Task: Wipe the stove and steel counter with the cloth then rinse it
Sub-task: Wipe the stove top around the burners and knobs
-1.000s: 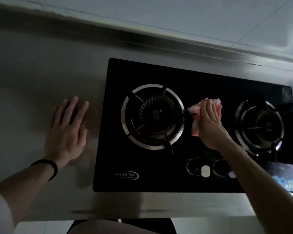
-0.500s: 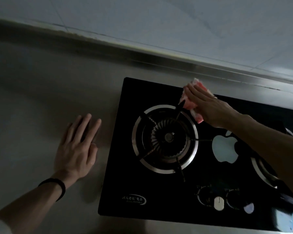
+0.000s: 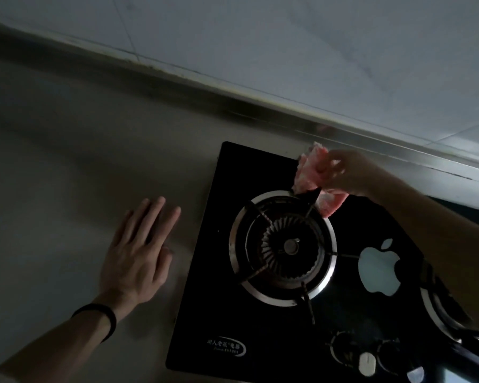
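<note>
Head view puts the nearest things along the bottom edge for me: at about five o'clock I see the control knobs (image 3: 368, 355) of the black glass stove (image 3: 205, 313), dim and partly blurred, with a printed brand logo (image 3: 226, 346) to their left at six o'clock. At seven o'clock a bare forearm comes up from the corner, wearing a dark wristband (image 3: 98, 316). Just beyond it the left hand (image 3: 136, 261) lies flat, palm down, on the steel counter (image 3: 67, 175), fingers stretched out and lightly spread, holding nothing; it sits just beside the stove's left edge without touching the glass, as far as I can tell. Moving farther in, the left burner (image 3: 284, 247) with its bright metal ring and pan-support prongs fills the middle of the frame. At three o'clock from it a pale apple-shaped reflection (image 3: 379, 268) shows on the glass, and part of the right burner (image 3: 440, 308) curves in at four o'clock, half hidden by my right forearm. Farther still, at one o'clock from the left burner, the right hand (image 3: 346, 170) is closed around the pink cloth (image 3: 310, 172), fingers curled over its bunched folds, pressing it at the stove's back edge; the cloth hangs down onto the burner's rear prong. Beyond that, at twelve o'clock, the raised steel lip meets the pale tiled wall (image 3: 288, 45).
</note>
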Motion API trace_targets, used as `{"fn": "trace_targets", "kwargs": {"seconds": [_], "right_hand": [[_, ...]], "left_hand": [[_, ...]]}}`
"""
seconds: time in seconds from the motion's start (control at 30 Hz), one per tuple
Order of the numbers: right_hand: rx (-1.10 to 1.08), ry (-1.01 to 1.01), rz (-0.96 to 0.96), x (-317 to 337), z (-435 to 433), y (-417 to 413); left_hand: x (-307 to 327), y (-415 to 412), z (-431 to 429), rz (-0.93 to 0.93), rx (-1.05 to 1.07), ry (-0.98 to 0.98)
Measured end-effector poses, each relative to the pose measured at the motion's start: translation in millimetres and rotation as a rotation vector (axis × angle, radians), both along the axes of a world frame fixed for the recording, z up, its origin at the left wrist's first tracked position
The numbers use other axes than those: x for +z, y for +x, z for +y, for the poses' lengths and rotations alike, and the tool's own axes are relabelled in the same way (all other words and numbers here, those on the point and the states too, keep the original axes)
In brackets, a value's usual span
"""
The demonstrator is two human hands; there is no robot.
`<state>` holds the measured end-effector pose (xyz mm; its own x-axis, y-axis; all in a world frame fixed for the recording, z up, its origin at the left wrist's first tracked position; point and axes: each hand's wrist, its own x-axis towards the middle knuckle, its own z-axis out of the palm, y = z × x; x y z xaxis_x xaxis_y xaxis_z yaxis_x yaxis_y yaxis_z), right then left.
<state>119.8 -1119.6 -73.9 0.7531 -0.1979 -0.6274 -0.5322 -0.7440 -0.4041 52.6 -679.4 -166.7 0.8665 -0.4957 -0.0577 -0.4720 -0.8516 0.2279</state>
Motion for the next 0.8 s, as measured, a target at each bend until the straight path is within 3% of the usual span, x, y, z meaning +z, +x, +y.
{"fn": "trace_targets", "kwargs": {"seconds": [0.1,0.33,0.6,0.73,0.8], "right_hand": [[0.211,-0.195,-0.021,-6,23,27],[0.468,-0.196,-0.181,-17,97,62],[0.413,-0.078,-0.197,2,177,58],[0.227,-0.207,-0.214,-1,210,41],[0.130,-0.169,-0.152,-9,229,34]], "left_hand": [[2,1,-1,-0.003,0.007,0.000],[1,1,0,-0.009,0.004,0.009],[-1,1,1,-0.016,0.002,-0.006],[-1,2,2,-0.016,-0.007,-0.006],[-2,1,3,-0.014,-0.015,-0.007]]}}
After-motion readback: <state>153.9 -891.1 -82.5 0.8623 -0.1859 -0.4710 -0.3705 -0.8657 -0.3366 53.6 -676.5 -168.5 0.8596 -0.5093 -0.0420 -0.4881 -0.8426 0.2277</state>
